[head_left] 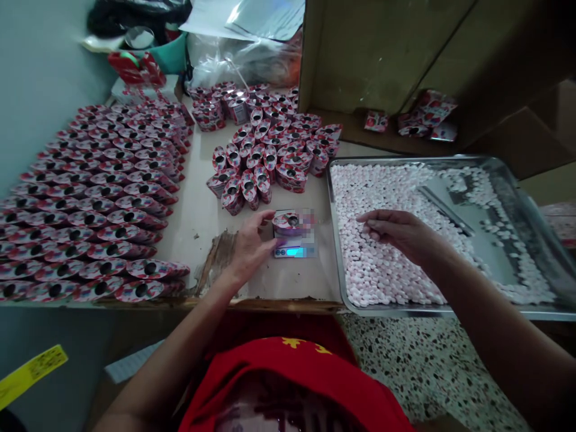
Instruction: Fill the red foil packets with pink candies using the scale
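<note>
A small printed packet [287, 221] with a dark hole in its top stands on a digital scale [278, 252] with a lit blue display. My left hand [252, 245] is at the packet's left end, thumb and fingers spread apart; whether the fingertips touch it I cannot tell. Over the left part of a metal tray [339, 240], my right hand [396, 231] is closed in a pinch, and what it holds, if anything, is hidden. Small whitish-pink tablets [387, 270] cover much of the tray.
Rows of packets [103, 198] fill the table's left side; looser packets [270, 150] stand behind the scale. A metal strip [445, 210] lies in the tray. Behind it, a cardboard box [373, 60] holds a few packets [432, 111]. A teal basin [171, 57] is at the back left.
</note>
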Demonstrator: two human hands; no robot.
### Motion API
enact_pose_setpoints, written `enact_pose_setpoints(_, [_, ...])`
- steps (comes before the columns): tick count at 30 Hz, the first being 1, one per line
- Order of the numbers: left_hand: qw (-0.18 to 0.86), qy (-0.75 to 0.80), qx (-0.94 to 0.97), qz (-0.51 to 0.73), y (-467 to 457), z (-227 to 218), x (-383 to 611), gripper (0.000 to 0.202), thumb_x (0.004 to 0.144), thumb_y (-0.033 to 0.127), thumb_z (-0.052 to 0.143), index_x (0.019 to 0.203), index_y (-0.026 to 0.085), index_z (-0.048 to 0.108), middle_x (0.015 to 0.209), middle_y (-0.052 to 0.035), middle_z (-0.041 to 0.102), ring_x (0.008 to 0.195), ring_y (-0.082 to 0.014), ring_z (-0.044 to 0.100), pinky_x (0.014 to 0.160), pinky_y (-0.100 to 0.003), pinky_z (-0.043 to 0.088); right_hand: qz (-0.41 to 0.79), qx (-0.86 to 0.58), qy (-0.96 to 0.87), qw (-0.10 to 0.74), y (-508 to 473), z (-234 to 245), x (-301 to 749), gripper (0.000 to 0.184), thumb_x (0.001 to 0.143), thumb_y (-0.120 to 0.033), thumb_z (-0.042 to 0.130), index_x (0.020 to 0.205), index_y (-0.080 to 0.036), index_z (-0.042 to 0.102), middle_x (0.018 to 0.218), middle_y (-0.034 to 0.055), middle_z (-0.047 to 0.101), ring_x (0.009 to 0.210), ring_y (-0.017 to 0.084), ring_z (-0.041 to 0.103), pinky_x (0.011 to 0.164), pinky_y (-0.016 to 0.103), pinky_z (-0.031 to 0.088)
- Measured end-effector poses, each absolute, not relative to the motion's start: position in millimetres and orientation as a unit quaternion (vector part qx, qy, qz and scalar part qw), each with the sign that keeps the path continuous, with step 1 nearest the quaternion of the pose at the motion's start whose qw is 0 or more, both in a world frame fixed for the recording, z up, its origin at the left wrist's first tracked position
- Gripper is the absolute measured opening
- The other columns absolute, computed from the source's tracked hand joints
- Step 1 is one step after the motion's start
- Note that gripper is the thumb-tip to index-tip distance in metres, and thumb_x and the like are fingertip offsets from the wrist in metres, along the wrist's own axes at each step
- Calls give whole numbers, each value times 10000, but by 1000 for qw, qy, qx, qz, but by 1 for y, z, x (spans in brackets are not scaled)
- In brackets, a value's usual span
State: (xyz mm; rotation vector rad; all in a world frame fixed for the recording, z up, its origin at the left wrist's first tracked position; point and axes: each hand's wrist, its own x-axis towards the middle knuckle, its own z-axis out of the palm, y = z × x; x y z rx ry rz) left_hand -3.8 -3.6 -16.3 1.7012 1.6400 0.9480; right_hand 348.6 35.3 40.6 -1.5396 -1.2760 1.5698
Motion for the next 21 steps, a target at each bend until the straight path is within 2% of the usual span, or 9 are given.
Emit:
enact_pose_setpoints(8, [284,611,649,355,3,-16,-3,608,748,223,920,1302,228,672,1283,-79,736,1145,-251,676,964,-394,553,584,-578,-469,325,32,38,353,384,720,-472,883,984,-202,813,806,50,718,648,131,573,595,274,482])
enact_pose_setpoints(12, [294,588,658,367,7,-22,2,627,724,254,953,1291,217,687,1258,-88,744,1158,-269,678,1021,-428,536,570,-576,-483,333,30,39,358,343,790,-498,837,988,-218,825,860,67,752,666,143,601,619,285,501])
enact_pose_setpoints(15, [306,578,656,375,11,-25,8,500,760,263,929,1213,219,724,1171,-81,760,1129,-271,689,1029,-442,537,510,-585,-558,293,26,41,360,296,864,-509,774,981,-244,837,933,89,797,817,227,702,705,351,553])
enact_pose_setpoints(18, [278,582,670,368,12,-22,12,382,792,251,896,1141,235,744,1118,-59,760,1106,-259,673,1026,-434,537,399,-612,-635,251,20,45,357,248,905,-484,747,984,-272,849,958,84,815,944,314,743,791,434,577])
enact_pose_setpoints(21, [223,573,701,361,11,-10,16,273,846,204,806,1108,245,739,1087,-46,763,1097,-247,649,1000,-403,541,346,-625,-623,319,11,46,340,228,925,-458,735,1016,-272,832,1040,85,814,1073,339,739,929,485,574])
